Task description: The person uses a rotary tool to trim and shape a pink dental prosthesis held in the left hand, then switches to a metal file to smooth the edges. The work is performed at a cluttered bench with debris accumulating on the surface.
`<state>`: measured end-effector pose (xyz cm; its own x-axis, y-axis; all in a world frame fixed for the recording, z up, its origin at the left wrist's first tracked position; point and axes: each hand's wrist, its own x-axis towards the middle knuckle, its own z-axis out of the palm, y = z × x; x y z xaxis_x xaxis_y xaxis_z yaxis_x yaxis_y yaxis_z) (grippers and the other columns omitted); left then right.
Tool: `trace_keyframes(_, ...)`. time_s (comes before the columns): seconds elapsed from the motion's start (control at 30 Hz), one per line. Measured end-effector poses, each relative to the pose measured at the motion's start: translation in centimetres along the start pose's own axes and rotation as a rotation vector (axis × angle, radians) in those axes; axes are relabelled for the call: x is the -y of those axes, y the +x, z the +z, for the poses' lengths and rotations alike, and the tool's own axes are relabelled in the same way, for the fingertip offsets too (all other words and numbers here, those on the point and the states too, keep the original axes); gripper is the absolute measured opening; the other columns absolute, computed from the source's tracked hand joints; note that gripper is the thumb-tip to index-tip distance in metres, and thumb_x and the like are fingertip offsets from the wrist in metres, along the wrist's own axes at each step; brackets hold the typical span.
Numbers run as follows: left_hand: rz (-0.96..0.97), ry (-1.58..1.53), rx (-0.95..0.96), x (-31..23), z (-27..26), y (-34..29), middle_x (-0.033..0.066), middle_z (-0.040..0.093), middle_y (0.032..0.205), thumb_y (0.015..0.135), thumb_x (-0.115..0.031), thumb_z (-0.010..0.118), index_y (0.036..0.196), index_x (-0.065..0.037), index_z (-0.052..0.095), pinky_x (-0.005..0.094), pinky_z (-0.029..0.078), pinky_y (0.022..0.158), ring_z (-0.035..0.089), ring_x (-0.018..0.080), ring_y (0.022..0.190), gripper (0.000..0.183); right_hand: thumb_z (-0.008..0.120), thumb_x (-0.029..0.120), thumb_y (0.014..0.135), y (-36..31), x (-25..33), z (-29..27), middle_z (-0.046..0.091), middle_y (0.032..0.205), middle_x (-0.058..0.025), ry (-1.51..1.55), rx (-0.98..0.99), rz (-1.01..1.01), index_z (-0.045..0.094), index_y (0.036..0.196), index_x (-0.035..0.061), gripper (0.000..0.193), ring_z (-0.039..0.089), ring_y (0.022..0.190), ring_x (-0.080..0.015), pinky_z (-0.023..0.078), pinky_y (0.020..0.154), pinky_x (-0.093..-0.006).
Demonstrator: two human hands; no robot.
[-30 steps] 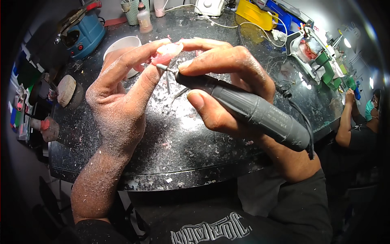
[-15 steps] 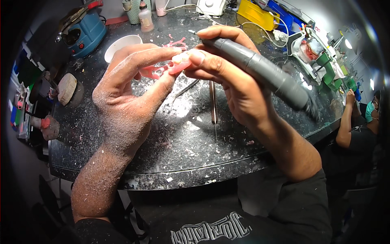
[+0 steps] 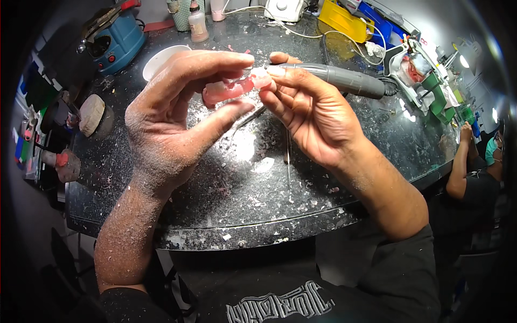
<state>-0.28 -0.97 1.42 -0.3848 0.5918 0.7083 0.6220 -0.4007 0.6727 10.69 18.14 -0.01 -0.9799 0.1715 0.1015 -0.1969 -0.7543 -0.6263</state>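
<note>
A pink denture (image 3: 229, 91) with whitish teeth along it is in the air above the table. My right hand (image 3: 318, 107) pinches its right end between thumb and fingers. The same hand also keeps hold of a dark grey rotary handpiece (image 3: 350, 79), which lies across behind the fingers with its cord end to the right. The handpiece's tip is hidden. Dusted with white powder, my left hand (image 3: 167, 121) curves around the denture's left side. Its thumb and forefinger are spread apart, below and above the piece; whether its other fingers touch the denture is hidden.
Shavings and dust cover the dark tabletop (image 3: 258, 215). Thin metal tools (image 3: 288, 153) lie beneath my hands. At the back stand a white bowl (image 3: 161, 62), a bottle (image 3: 198, 24), a blue machine (image 3: 116, 46) and a yellow bin (image 3: 344, 21). Another person's arm (image 3: 460, 161) shows far right.
The left thumb and forefinger have parted from their pinch. The denture has turned, showing more of its length, its right end in the right hand. The handpiece has swung flatter, pointing more sideways.
</note>
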Motion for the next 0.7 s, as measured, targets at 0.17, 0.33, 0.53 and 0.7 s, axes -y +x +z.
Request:
trace_keyframes(0.17, -0.097, -0.089, -0.125, -0.4, 0.4, 0.0, 0.0145, 0.071, 0.118, 0.087, 0.01, 0.071, 0.121, 0.004, 0.067, 0.0308, 0.054, 0.101, 0.067, 0.0171, 0.109, 0.035, 0.064, 0.026, 0.1, -0.1, 0.0, 1.3, 0.067, 0.101, -0.0097, -0.287, -0.129, -0.12, 0.057, 0.123, 0.0007, 0.035, 0.07, 0.095, -0.0176, 0.062, 0.087, -0.0339)
trace_keyframes(0.33, -0.155, -0.019, -0.196, -1.1, 0.7, 0.4, 0.0116, 0.072, 0.114, 0.088, 0.004, 0.073, 0.119, 0.003, 0.068, 0.0285, 0.053, 0.1, 0.067, 0.0135, 0.107, 0.031, 0.06, 0.034, 0.101, 0.7, 0.8, 1.1, 0.069, 0.105, -0.0065, -0.893, -0.034, -0.685, 0.069, 0.12, 0.0032, 0.038, 0.063, 0.094, -0.0111, 0.056, 0.087, -0.0311)
trace_keyframes(0.53, -0.162, -0.012, -0.18, -0.9, 0.3, -0.1, 0.009, 0.072, 0.11, 0.09, 0.0, 0.072, 0.116, 0.002, 0.068, 0.0282, 0.053, 0.097, 0.067, 0.0133, 0.106, 0.026, 0.068, 0.006, 0.09, -0.5, 1.2, 1.6, 0.063, 0.125, -0.0279, -1.329, 0.543, -0.992, 0.049, 0.125, -0.0021, 0.041, 0.064, 0.119, -0.0343, 0.053, 0.102, -0.0439)
trace_keyframes(0.7, -0.228, -0.072, -0.182, -1.3, 0.8, -0.4, 0.0088, 0.072, 0.109, 0.09, 0.004, 0.071, 0.113, 0.003, 0.071, 0.0266, 0.055, 0.095, 0.069, 0.0139, 0.103, 0.023, 0.073, -0.005, 0.08, 0.0, 0.6, 1.7, 0.067, 0.118, -0.0253, -1.341, 0.556, -1.102, 0.053, 0.12, -0.0002, 0.045, 0.065, 0.118, -0.0389, 0.048, 0.107, -0.0536)
